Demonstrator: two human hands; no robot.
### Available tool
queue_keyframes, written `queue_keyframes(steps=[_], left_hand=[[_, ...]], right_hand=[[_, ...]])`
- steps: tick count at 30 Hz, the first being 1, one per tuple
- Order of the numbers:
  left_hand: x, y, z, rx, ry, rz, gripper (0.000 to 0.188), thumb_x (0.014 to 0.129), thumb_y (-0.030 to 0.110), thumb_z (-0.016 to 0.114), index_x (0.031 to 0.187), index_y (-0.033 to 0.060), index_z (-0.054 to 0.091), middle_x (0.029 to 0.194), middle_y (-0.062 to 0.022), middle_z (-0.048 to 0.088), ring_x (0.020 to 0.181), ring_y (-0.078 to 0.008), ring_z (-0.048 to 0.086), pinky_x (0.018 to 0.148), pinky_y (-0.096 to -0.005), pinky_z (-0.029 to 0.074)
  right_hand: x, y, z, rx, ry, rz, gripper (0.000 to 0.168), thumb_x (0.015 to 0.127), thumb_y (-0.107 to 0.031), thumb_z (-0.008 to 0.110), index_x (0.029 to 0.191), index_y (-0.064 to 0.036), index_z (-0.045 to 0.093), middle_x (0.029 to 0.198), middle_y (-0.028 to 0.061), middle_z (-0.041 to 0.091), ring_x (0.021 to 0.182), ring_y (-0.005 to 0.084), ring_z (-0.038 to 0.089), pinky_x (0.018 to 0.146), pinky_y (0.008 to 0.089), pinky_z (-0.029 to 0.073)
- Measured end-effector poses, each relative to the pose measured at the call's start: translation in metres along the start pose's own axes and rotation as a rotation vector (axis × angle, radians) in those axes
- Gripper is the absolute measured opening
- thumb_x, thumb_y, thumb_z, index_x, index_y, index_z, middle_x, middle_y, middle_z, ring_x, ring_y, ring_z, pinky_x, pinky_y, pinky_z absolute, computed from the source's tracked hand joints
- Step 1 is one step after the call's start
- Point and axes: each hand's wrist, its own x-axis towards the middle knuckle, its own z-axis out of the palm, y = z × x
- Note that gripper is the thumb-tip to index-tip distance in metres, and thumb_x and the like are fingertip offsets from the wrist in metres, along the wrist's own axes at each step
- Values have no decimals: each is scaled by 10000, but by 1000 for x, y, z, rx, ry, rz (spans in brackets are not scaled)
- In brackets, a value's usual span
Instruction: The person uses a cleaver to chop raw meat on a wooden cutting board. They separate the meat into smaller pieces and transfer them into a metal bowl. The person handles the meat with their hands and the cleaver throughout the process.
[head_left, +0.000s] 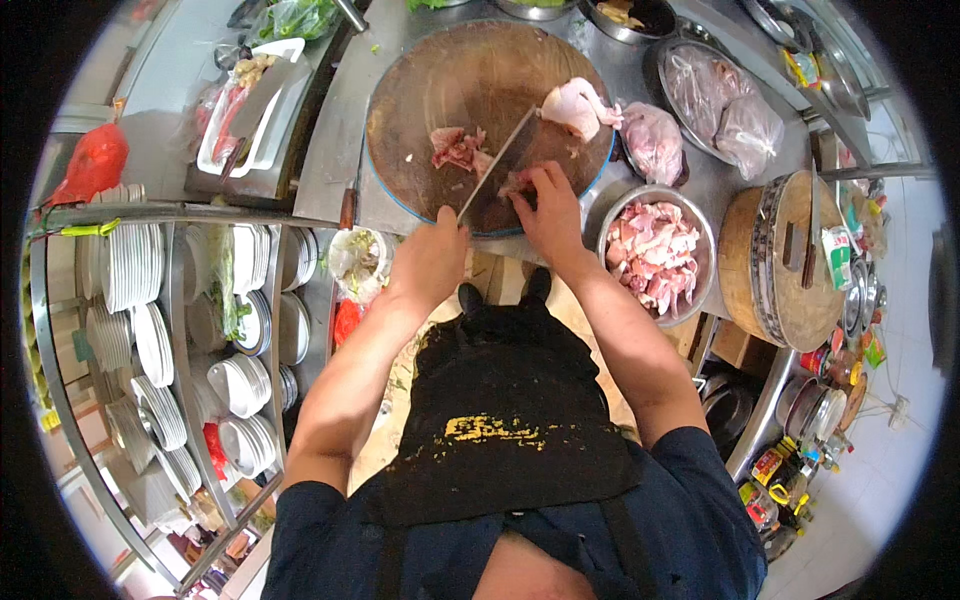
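My left hand (433, 255) grips a cleaver, its blade (497, 163) seen nearly edge-on and slanting across the round wooden chopping block (480, 75). My right hand (550, 206) pinches a small piece of raw meat (513, 185) at the near right part of the block, right of the blade. Cut pieces of raw meat with bone (456, 147) lie left of the blade. Near the blade's far end, at the block's right edge, rests a larger skin-on piece of raw poultry (576, 109). A steel bowl (710, 262) of cut raw meat (654, 251) stands right of my right hand.
Bagged raw meat (652, 139) and a steel tray (664, 71) of more bags lie to the right. A second thick chopping block (806, 225) bears a cleaver (814, 217). At left are a white tub (259, 161) with a cleaver across it and shelves of stacked plates (136, 266).
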Motion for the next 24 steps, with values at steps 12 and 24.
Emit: queue_keyframes(steps=[12,24], left_hand=[[-29,-100,1,-1180,129,-412,245,1049,293,589,1022,62,512,548,-29,486,398,-170,504,377,-350,457],[-5,-4,39,-1056,-196,-125,208,1058,225,522,1012,22,524,516,-45,484,366,-171,505,331,-344,407]], right_hand=[[40,-6,31,15,74,-49,498,892,-253,730,1341,-85,592,1385,177,553,1276,410,509,1092,489,414],[41,-23,20,54,316,55,426,889,-220,737,1283,-84,648,1241,153,651,1134,360,605,989,443,486]])
